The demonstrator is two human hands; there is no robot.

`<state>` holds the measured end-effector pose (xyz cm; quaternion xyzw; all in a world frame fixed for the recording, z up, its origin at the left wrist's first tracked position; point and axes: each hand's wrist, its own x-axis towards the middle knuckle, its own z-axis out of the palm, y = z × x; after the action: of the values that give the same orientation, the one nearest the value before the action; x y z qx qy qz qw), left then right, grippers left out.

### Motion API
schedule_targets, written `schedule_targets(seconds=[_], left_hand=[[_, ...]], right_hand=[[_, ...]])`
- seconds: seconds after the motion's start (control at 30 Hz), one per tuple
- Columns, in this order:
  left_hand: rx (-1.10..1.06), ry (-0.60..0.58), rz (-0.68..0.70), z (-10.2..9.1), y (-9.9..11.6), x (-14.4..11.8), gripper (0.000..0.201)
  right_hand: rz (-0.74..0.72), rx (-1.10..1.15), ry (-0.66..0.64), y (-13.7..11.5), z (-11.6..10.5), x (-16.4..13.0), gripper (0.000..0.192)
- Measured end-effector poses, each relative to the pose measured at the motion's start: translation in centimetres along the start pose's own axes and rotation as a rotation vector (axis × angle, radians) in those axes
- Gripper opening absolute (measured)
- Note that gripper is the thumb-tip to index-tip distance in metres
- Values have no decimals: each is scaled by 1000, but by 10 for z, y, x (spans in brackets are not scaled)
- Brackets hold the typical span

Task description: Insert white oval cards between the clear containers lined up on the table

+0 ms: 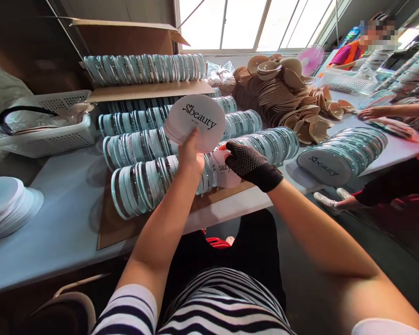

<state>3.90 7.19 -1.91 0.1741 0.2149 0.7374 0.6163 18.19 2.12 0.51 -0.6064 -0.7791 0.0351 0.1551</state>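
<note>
Left hand is gripping a stack of round labels above the rows of mirrors, gloved right hand is pinching one label against the front row, best pressing it flat and centred

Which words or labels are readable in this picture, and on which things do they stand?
"Sbeauty": on the top white round card of the stack held in the left hand; a small line under it is too small to read.
"Sbeauty": on the end of the row of round cases at the right.
"eauty", cut off: on the white card pile at the left edge.
Partly hidden letters: on the single card at the gloved right hand, unreadable.
</note>
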Motion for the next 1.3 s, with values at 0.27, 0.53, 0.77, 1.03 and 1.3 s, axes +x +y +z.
schedule_targets(seconds=[0.27, 0.53, 0.77, 1.03, 1.3], left_hand=[[72, -10, 36, -2, -3, -4, 48], [32, -6, 50, -2, -3, -4, 45], [52, -18, 57, -2, -4, -6, 48], [56, -14, 58, 0, -2, -8, 55], [79, -6, 79, -2, -5, -13, 45]], right_hand=[[133, -117, 124, -10, 47, -24, 47], [147, 115, 188, 9, 43, -35, 21], [147, 56, 71, -4, 38, -14, 23], [71, -217, -125, -13, 29, -21, 30], [295, 1286, -459, 0, 36, -19, 23]])
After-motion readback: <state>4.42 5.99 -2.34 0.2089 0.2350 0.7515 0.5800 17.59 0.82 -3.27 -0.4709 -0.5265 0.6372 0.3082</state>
